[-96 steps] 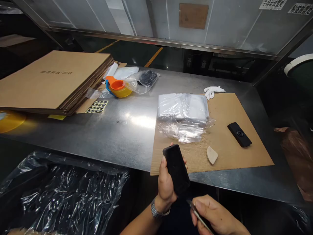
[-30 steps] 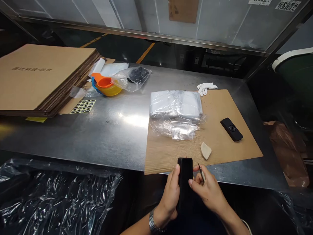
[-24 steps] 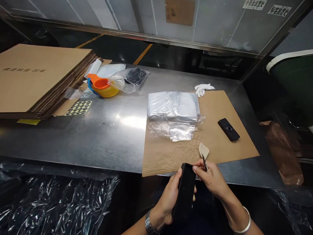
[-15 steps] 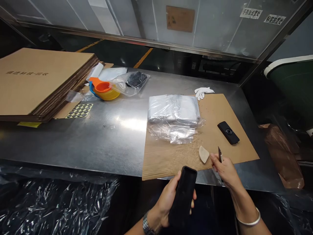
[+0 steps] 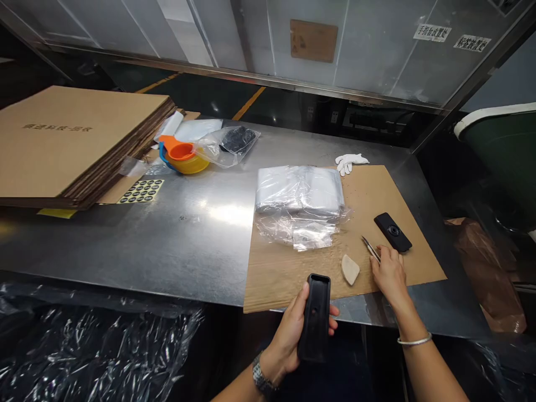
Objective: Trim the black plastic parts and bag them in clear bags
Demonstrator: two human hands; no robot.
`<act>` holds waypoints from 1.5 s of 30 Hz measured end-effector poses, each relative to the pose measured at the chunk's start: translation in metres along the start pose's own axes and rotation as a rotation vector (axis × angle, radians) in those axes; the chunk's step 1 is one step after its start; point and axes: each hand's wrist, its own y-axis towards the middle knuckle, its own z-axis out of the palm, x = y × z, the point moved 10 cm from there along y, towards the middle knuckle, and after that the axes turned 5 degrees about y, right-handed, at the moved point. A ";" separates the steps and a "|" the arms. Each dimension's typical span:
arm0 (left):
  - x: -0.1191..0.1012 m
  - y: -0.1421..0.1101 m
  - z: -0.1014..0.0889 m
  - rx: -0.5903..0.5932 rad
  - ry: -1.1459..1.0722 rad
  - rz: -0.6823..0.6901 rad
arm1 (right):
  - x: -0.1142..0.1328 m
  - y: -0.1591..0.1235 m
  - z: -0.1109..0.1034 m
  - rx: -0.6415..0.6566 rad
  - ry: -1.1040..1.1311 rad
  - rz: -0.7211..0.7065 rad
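Note:
My left hand (image 5: 288, 329) is closed around a long black hollow case (image 5: 316, 315), its open side facing up, just off the table's front edge. My right hand (image 5: 389, 273) rests low over the cardboard sheet (image 5: 293, 282). Between its fingers is a slim craft knife (image 5: 372, 249), the pointed end toward the far left. Left of that hand lies a beige wedge-shaped piece (image 5: 350, 270). Close beyond the hand is a black oblong piece (image 5: 392, 231) with a round ring on its face.
Clear plastic bags (image 5: 299, 192) lie stacked on the cardboard, with a white glove (image 5: 350, 163) behind. Flattened cartons (image 5: 84, 145), a sticker sheet (image 5: 141, 191), an orange scoop (image 5: 181, 149), a yellow bowl (image 5: 190, 166) and a bagged black item (image 5: 238, 138) are to the left.
My right hand has lowered onto the cardboard, and the knife now tilts flatter and points left. My left hand has turned the black case so its hollow inside shows.

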 end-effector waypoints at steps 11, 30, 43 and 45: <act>-0.073 0.043 -0.012 -0.348 0.613 0.708 | 0.105 0.001 0.000 0.028 0.156 -0.429; -0.078 0.021 -0.032 -0.612 1.075 0.928 | 0.164 0.036 0.058 0.308 0.101 -0.772; -0.124 0.011 0.005 -0.661 1.491 1.021 | 0.156 0.058 0.045 0.261 0.483 -0.626; -0.129 0.017 0.021 -0.588 1.620 1.034 | 0.155 0.059 0.046 0.266 0.526 -0.588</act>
